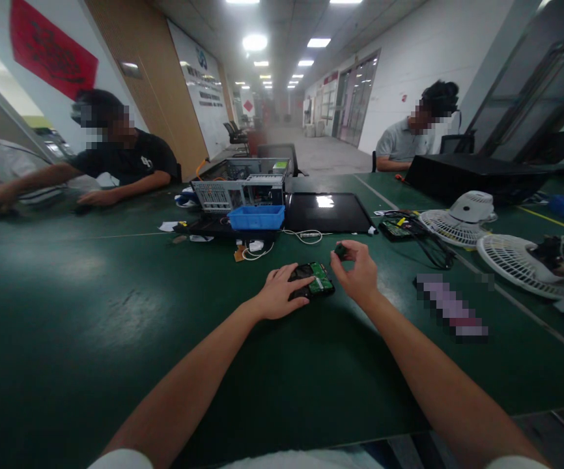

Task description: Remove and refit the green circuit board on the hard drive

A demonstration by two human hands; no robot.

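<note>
Two bare hands are in my view from this remote seat. I see the left hand (pixel 282 293) gripping nothing: it lies spread over a hard drive (pixel 322 281), its fingers across the black casing and one fingertip reaching onto the green circuit board. That drive rests on the green table (pixel 126 312), under the left hand and just left of the right one. I have the right hand (pixel 359 272) beside the drive, thumb and fingers pinched on a small dark piece (pixel 340 250), too small for me to identify. Beyond the left hand, I make out a blue plastic tray (pixel 256 222) in front of an open computer case (pixel 233 195). Ahead of the right hand lies a black flat-screen monitor (pixel 329 213). To that hand's right are a black cable (pixel 437 254), a white fan (pixel 467 212) and a pixelated object (pixel 451 303). Farther off, one person (pixel 130 157) in a dark shirt sits ahead and left of the left hand, another person (pixel 400 142) in grey ahead and right of the right.
</note>
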